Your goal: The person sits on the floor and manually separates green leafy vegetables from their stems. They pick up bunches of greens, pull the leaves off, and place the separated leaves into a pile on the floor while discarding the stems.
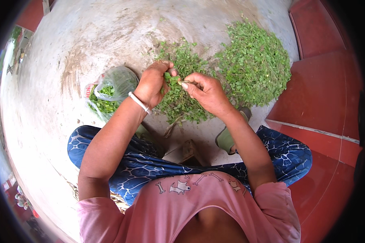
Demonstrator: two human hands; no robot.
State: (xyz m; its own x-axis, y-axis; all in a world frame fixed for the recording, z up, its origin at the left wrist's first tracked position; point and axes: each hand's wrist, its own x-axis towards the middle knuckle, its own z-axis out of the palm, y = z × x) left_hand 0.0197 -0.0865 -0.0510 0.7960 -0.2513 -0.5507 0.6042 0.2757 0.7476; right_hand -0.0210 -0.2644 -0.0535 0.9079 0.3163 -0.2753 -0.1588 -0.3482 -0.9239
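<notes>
Both the left hand (152,83) and right hand (205,91) are pinching one leafy sprig (172,77), probably tugging hard enough to snap it and scatter leaves.

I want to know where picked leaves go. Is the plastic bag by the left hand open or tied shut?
Open: the plastic bag gapes at its mouth, green leaves showing inside, beside the left hand.
</notes>
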